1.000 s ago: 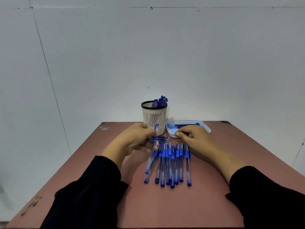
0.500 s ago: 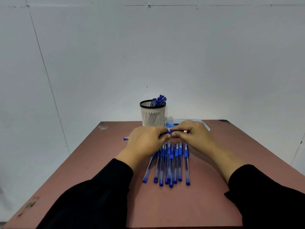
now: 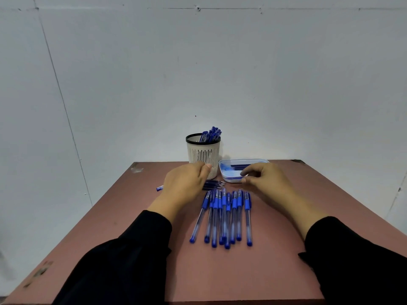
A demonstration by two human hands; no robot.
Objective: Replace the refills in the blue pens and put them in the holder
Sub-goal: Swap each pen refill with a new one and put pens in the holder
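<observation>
Left hand hovers low over the table, fingers curled round a blue pen; only the capped end shows, sticking out past the hand's left edge, the rest hidden under the palm. The fingertips lie close in front of the holder, contact not resolvable.

Right hand is at the near rim of the white tray, thumb and forefinger bent toward each other with a narrow gap. Whether anything thin is pinched there cannot be told (too small and blurred at the fingertips).

Between the two hands, just behind the pen row, a few loose refills lie crosswise on the table, dark blue, tips pointing right.

Nearer the person, a row of blue pens lies side by side, roughly parallel, blue grips toward the far side and capped ends toward the near edge; several touch or overlap, the leftmost is angled outward.

The holder is a white slotted cup with a black rim, upright at the far edge, with a bunch of pens standing in it and leaning right. The tray sits just right of it and holds more blue refills.

Black sleeves cover both forearms. A pale wall stands behind.
</observation>
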